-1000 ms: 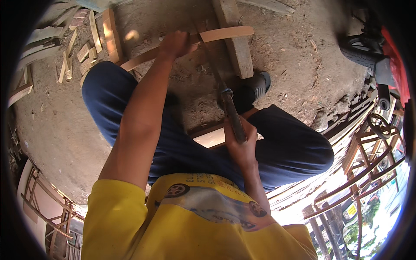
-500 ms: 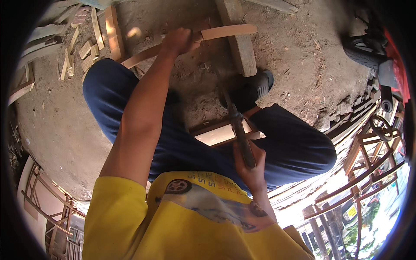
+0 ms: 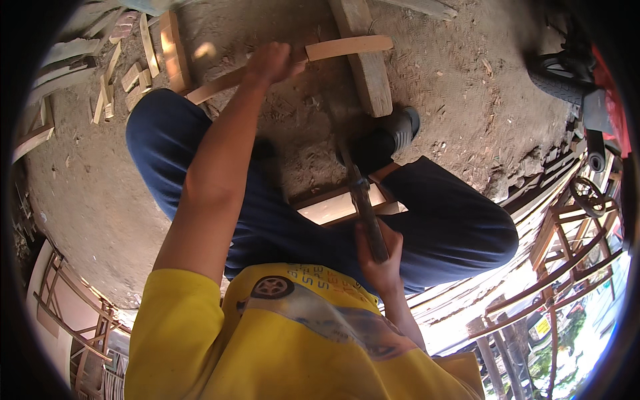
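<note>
My left hand [image 3: 270, 63] is closed around a curved strip of wood [image 3: 350, 47]. The strip's right part lies across a thick timber block [image 3: 371, 83], and its left part reaches toward my left knee. Low in front of my body, my right hand [image 3: 381, 257] is wrapped round the dark handle of a hand saw [image 3: 363, 200]. The thin saw blade, seen nearly edge-on, points up and away toward the strip just right of my left hand. Its far end is hard to make out against the dark ground.
My shoe [image 3: 403, 127] rests beside the block's near end. A pale wooden piece [image 3: 340, 207] lies between my legs. Wood offcuts [image 3: 137, 77] and a plank [image 3: 173, 53] lie at far left. A wheel [image 3: 557, 77] stands at far right, above wooden frames [image 3: 567, 267].
My right hand and the saw have moved slightly back toward me and to the left. The wood strip and my left hand have shifted a little left.
</note>
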A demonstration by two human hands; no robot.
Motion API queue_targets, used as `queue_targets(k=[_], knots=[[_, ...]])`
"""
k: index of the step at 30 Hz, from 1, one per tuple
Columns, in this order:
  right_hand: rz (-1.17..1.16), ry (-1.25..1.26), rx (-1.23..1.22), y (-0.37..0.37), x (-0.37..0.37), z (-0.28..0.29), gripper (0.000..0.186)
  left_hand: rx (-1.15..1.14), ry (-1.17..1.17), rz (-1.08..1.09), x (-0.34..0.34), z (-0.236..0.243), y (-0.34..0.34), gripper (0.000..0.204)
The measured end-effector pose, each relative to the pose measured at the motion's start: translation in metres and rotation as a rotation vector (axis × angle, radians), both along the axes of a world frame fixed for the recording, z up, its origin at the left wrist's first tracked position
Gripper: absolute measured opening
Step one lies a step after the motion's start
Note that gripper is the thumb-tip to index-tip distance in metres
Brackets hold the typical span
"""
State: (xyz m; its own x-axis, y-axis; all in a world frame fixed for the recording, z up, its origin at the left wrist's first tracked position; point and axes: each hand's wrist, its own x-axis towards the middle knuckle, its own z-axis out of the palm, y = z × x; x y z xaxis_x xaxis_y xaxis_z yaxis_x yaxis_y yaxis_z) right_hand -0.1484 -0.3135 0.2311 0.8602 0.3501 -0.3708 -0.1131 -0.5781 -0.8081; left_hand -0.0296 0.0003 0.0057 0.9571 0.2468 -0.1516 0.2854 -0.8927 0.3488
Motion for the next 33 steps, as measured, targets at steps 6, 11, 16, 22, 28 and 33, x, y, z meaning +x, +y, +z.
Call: queue_targets(k=[6,11,16,22,28,33], knots=[[0.029,0.205,-0.044,0.014,0.023,0.000,0.014,-0.073,0.138,-0.033,0.002,0.000,0.007,0.045],[0.042,0.072,-0.035,-0.012,0.007,0.018,0.009,0.015,0.036,0.000,0.003,0.003,0.000,0.044],[0.046,0.090,0.045,0.047,0.039,-0.013,0.014,-0.099,0.114,-0.032,0.000,0.004,0.007,0.045],[-0.021,0.108,0.035,-0.004,0.007,0.001,0.016,-0.021,0.144,-0.008,0.007,0.003,0.001,0.045],[-0.003,0.127,0.068,0.033,0.029,-0.021,0.009,-0.058,0.136,-0.091,0.006,-0.015,0.013,0.047],[-0.034,0.130,0.110,-0.005,0.007,0.009,0.006,-0.086,0.102,-0.032,0.007,-0.010,0.009,0.046]])
